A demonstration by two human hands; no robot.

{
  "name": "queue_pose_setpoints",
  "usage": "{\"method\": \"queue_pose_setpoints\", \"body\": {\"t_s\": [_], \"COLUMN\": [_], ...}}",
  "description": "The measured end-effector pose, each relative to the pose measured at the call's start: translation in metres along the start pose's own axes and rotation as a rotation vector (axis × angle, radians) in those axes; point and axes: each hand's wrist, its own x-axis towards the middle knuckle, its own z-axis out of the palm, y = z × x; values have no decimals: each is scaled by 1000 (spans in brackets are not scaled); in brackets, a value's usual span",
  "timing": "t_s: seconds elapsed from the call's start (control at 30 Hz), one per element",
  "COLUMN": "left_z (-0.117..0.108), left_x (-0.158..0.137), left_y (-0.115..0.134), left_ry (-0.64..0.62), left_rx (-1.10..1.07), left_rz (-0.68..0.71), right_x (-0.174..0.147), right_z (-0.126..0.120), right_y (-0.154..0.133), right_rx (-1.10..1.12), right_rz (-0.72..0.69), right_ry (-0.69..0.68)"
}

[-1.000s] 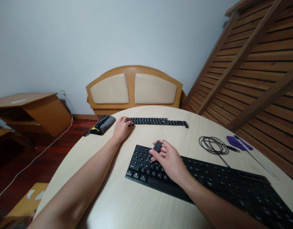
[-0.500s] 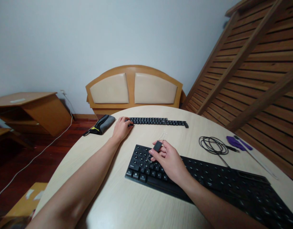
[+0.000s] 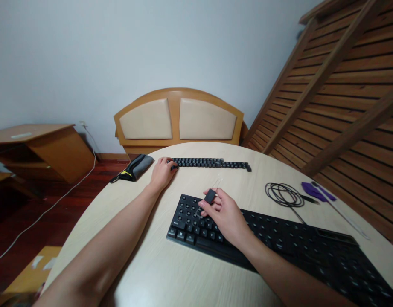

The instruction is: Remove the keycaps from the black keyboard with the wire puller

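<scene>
Over the keyboard's (image 3: 269,228) nine-o'clock end, right hand (image 3: 227,214) pinches a black-handled wire tool (image 3: 210,195). At ten o'clock from it, left hand (image 3: 163,172) meets the keycap line's (image 3: 199,162) near end; grip: cannot tell. Past second: hands unmoved, no visible progress.

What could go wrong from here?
1. The thin wire ends of the black-handled wire tool in the right hand could catch or scratch the black plastic keyboard beneath.
2. The left hand is at the left end of the long, narrow row of loose black keycaps; a nudge could knock it out of line.
3. Shifting the keyboard might drag the coiled black cable.
</scene>
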Motion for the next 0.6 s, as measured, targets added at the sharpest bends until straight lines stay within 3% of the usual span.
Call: {"method": "queue_pose_setpoints", "body": {"t_s": [0.33, 0.6], "left_z": [-10, -34], "left_x": [-1, -20], "left_y": [9, 60], "left_ry": [-5, -25], "left_rx": [-140, -438], "left_rz": [-52, -178], "right_x": [1, 2], "right_z": [1, 1], "right_y": [1, 3], "right_rx": [-13, -10], "right_rz": [-15, -48], "right_ry": [-10, -23]}}
